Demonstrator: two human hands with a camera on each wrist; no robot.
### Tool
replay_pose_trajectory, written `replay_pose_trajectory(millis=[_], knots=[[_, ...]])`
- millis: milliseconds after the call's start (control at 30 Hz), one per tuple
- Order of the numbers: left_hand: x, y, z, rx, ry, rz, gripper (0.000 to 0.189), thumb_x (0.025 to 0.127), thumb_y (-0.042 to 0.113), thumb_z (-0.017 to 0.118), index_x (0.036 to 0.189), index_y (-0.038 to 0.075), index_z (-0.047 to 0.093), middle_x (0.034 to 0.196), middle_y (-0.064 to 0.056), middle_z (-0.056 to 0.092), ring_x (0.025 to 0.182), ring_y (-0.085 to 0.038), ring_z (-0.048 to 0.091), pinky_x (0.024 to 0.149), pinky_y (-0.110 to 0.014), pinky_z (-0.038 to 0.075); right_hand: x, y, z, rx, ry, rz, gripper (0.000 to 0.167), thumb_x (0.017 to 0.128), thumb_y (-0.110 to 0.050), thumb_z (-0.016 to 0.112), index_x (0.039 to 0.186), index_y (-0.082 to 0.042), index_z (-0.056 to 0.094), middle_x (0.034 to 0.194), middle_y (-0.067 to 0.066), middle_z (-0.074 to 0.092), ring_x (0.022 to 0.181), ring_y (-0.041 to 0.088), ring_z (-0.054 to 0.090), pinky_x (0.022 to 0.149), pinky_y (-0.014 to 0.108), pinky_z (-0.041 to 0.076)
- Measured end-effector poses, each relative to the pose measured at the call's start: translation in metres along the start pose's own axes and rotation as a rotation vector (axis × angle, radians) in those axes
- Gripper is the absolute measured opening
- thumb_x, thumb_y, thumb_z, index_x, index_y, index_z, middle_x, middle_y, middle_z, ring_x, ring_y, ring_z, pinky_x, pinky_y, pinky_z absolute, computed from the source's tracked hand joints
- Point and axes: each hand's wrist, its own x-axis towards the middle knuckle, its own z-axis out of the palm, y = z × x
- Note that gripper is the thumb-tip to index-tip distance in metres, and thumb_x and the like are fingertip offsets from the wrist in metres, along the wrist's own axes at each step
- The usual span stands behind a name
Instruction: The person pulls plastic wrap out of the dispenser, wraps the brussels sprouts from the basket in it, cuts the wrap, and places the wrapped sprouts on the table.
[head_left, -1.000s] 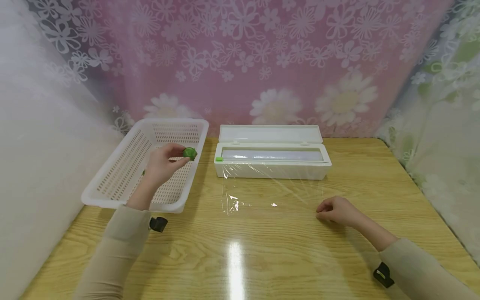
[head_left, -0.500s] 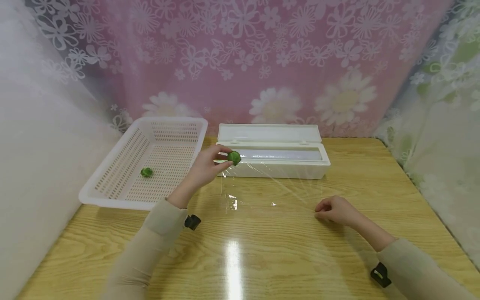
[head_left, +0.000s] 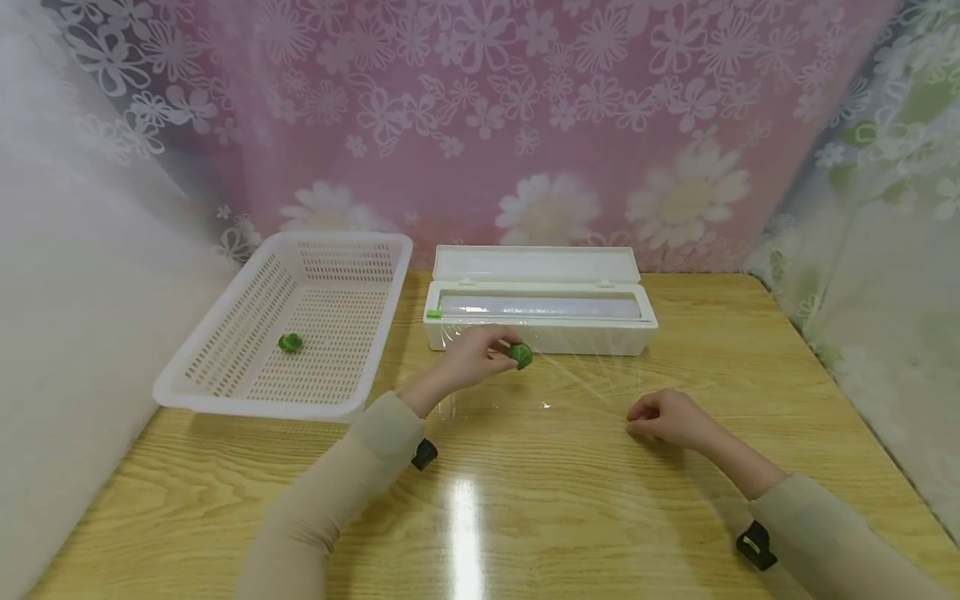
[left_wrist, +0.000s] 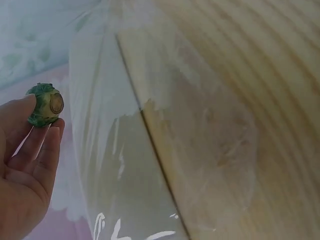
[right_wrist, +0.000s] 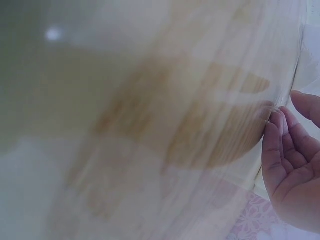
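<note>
My left hand (head_left: 476, 358) pinches a small green Brussels sprout (head_left: 520, 356) between thumb and fingertips, over the sheet of cling film and in front of the film box. In the left wrist view the sprout (left_wrist: 47, 104) shows its pale cut stem end. Clear cling film (head_left: 555, 387) runs from the white dispenser box (head_left: 540, 337) toward the front, over the wooden table. At the film's right front corner, my right hand (head_left: 671, 419) holds the edge with its fingertips. Creases in the film (right_wrist: 225, 120) gather toward those fingers in the right wrist view.
A white plastic basket (head_left: 281, 408) stands at the left with another Brussels sprout (head_left: 290, 342) inside. The box lid (head_left: 536, 263) is raised, showing the film roll (head_left: 540, 307); a green slider (head_left: 433, 314) sits at its left end. A floral curtain (head_left: 480, 150) hangs behind.
My left hand has carried the Brussels sprout rightward out of the basket, past the box's left end, to above the cling film. My right hand has stayed at the film's corner.
</note>
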Motion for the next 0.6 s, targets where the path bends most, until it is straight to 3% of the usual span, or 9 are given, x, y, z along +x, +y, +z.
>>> replay_pose_trajectory(millis=[167,267,600], knots=[[0.002,-0.009,0.020,-0.001,-0.115,0.000,0.024,0.079,0.002,0.065,0.102,-0.002,0.059,0.100,-0.010,0.059,0.090,-0.022,0.059,0.073,-0.021,0.048,0.001,0.000,0.001,0.009,0.000,0.001,0.018,0.079,-0.015,0.065,0.089,0.001,0.065,0.074,0.000,0.061,0.060,0.013,0.052,0.052,0.027,0.044],[0.001,-0.014,0.029,0.009,-0.170,-0.024,0.022,0.079,0.002,0.065,0.100,0.000,0.060,0.098,-0.007,0.060,0.088,-0.019,0.060,0.074,-0.021,0.047,0.001,0.000,0.001,0.012,0.000,0.000,0.018,0.079,-0.015,0.065,0.089,0.001,0.065,0.074,0.000,0.061,0.059,0.013,0.052,0.051,0.027,0.044],[-0.003,-0.010,0.041,-0.005,-0.237,-0.095,0.019,0.079,0.003,0.064,0.098,0.002,0.060,0.096,-0.003,0.060,0.087,-0.013,0.059,0.075,-0.017,0.045,-0.001,0.000,0.002,0.005,0.006,0.006,0.019,0.079,-0.015,0.066,0.089,0.001,0.065,0.073,-0.001,0.060,0.059,0.012,0.052,0.051,0.027,0.044]])
